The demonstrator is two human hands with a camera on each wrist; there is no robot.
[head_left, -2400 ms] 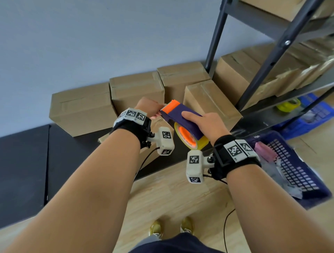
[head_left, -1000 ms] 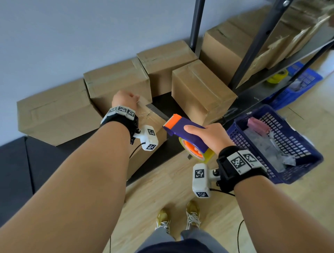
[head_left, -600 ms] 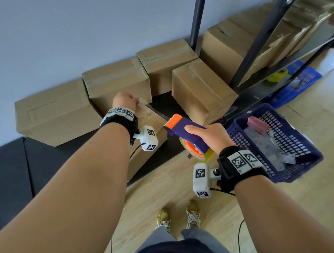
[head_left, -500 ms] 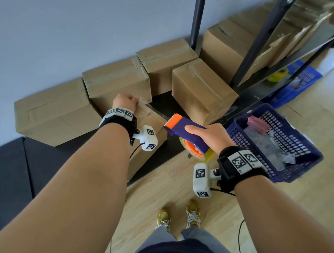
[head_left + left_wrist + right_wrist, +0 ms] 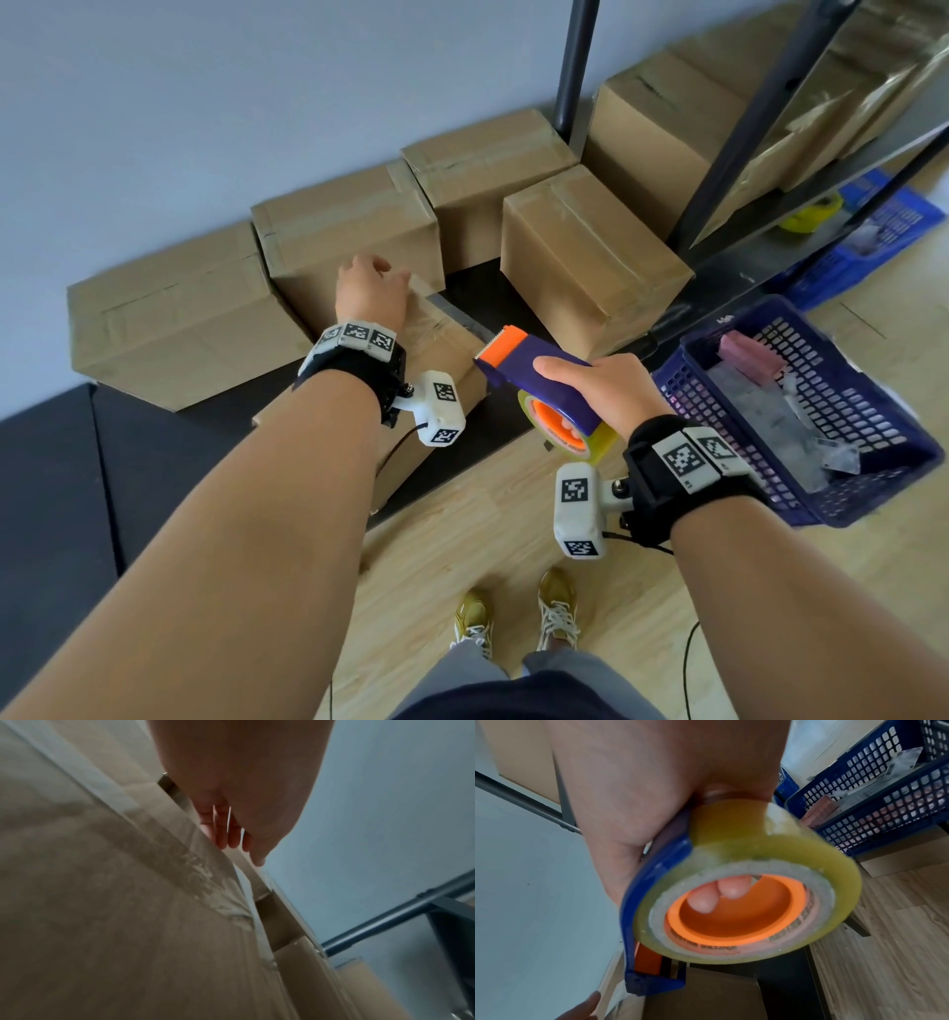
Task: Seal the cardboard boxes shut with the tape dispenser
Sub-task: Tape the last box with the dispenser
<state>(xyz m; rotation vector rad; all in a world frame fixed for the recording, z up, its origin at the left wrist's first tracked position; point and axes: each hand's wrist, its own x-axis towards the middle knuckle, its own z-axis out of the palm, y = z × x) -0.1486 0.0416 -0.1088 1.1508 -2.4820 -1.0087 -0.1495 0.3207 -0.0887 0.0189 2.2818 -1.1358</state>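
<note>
A blue plastic basket [image 5: 842, 509] stands on the wood-grain floor [image 5: 493, 519], holding a pink block [image 5: 751, 350] and clear wrappers. A dark metal rack [image 5: 739, 133] rises by the grey wall [image 5: 205, 103]. A second blue basket [image 5: 873, 231] sits beneath the rack. 2 gold shoes [image 5: 557, 601] show below.

My forearms are bare, with a black wrist strap [image 5: 359, 367] at centre frame and another [image 5: 662, 483] at right of centre. Each strap carries white blocks printed with black square markers. A white camera pod [image 5: 439, 413] juts from the left strap, a second pod [image 5: 577, 509] from the right, both trailing a thin black cable. At the bottom edge are grey trousers [image 5: 462, 673] and gold lace-up shoes [image 5: 557, 606].
</note>
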